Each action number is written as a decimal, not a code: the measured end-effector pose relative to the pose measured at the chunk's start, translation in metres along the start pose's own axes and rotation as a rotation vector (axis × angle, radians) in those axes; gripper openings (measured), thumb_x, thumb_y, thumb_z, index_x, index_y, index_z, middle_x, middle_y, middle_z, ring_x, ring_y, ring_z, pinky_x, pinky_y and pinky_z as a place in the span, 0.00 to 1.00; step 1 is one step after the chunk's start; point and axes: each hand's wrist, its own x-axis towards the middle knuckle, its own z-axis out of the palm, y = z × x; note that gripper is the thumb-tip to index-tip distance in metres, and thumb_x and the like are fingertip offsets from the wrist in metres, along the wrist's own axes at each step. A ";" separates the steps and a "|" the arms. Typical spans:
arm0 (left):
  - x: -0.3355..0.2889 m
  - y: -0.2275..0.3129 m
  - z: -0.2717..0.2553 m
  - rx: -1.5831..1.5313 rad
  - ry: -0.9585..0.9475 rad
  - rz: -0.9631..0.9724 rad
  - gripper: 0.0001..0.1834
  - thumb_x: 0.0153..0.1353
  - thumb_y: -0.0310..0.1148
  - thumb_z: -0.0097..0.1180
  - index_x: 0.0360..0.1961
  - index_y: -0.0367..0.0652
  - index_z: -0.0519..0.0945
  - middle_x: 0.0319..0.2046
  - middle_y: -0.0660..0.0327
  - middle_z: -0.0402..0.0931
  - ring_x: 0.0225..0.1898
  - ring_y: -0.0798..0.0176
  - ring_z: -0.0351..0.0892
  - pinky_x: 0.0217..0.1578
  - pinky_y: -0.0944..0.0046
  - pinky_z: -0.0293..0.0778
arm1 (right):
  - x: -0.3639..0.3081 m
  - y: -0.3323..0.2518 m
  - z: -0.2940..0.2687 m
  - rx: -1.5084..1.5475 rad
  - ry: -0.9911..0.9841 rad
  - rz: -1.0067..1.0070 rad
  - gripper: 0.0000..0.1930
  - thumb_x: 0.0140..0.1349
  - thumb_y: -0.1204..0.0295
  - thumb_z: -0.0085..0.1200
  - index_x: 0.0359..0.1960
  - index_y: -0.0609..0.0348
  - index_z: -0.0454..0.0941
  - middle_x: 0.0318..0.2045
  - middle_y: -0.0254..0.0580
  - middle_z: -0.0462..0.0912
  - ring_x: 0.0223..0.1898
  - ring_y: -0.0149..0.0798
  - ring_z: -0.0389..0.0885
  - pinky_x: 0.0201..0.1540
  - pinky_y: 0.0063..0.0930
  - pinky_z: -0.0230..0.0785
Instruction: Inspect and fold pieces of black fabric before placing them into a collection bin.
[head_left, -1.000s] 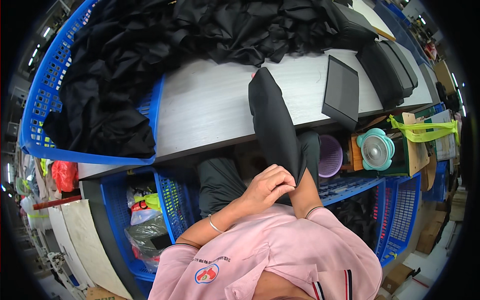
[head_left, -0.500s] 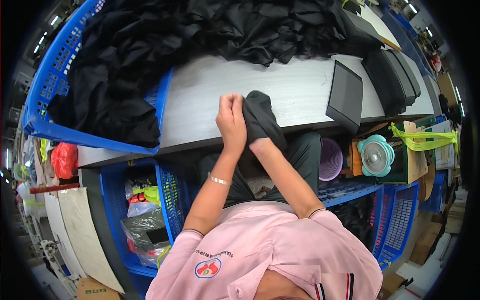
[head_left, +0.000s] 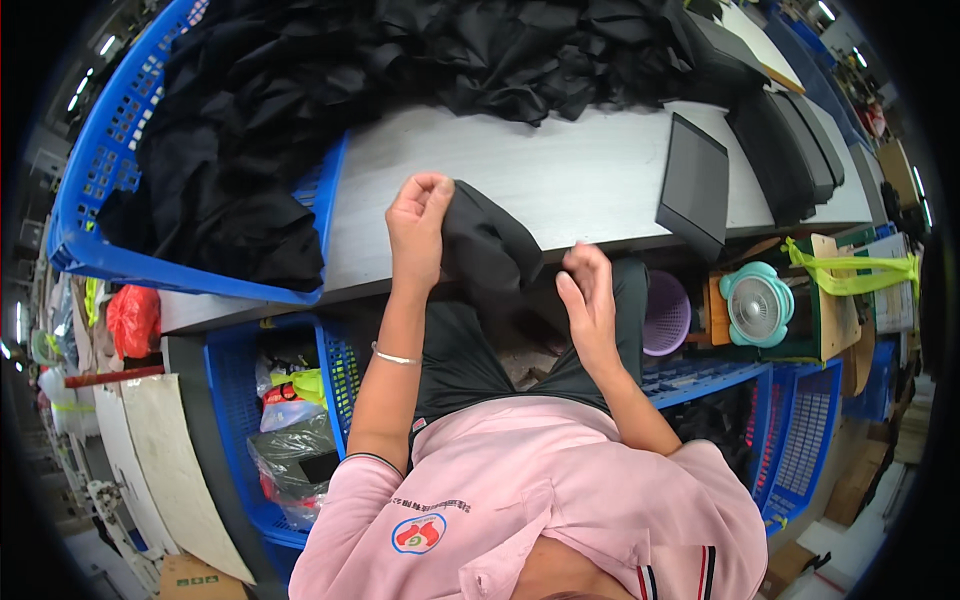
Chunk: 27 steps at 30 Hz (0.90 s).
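2 hands at the grey surface (head_left: 560, 180) edge, left hand (head_left: 418, 225) clenched on a folded black cloth (head_left: 490, 250), right hand (head_left: 590, 300) half open, touching its lower end, cloth's underside hidden.

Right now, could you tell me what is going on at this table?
A person in a pink shirt sits at a grey table handling a piece of black fabric. The left hand grips it at the table's near edge, while the right hand is beside it, just off the cloth as far as I can tell. A heap of black garments fills a blue basket and spills across the table's far side. A flat black box lies to the right.
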 end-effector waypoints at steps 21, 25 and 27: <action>-0.112 -0.039 0.030 -0.439 -0.878 -0.581 0.19 0.66 0.29 0.58 0.57 0.36 0.77 0.54 0.57 0.78 0.54 0.63 0.79 0.53 0.61 0.77 | 0.039 0.014 0.047 0.415 -0.632 0.356 0.09 0.69 0.70 0.57 0.33 0.63 0.80 0.28 0.26 0.79 0.31 0.19 0.72 0.34 0.16 0.66; -0.109 -0.061 0.026 -0.505 -0.816 -0.520 0.18 0.67 0.30 0.58 0.56 0.35 0.77 0.52 0.58 0.79 0.52 0.63 0.80 0.51 0.62 0.78 | 0.024 0.022 0.074 0.538 -0.551 0.439 0.13 0.68 0.67 0.59 0.28 0.62 0.77 0.23 0.24 0.73 0.26 0.17 0.67 0.28 0.15 0.60; -0.105 -0.072 0.019 -0.534 -0.789 -0.498 0.18 0.67 0.31 0.57 0.56 0.35 0.77 0.51 0.58 0.79 0.51 0.63 0.80 0.50 0.63 0.78 | 0.018 0.023 0.082 0.496 -0.506 0.446 0.14 0.67 0.66 0.60 0.26 0.61 0.77 0.21 0.23 0.72 0.25 0.16 0.65 0.27 0.15 0.57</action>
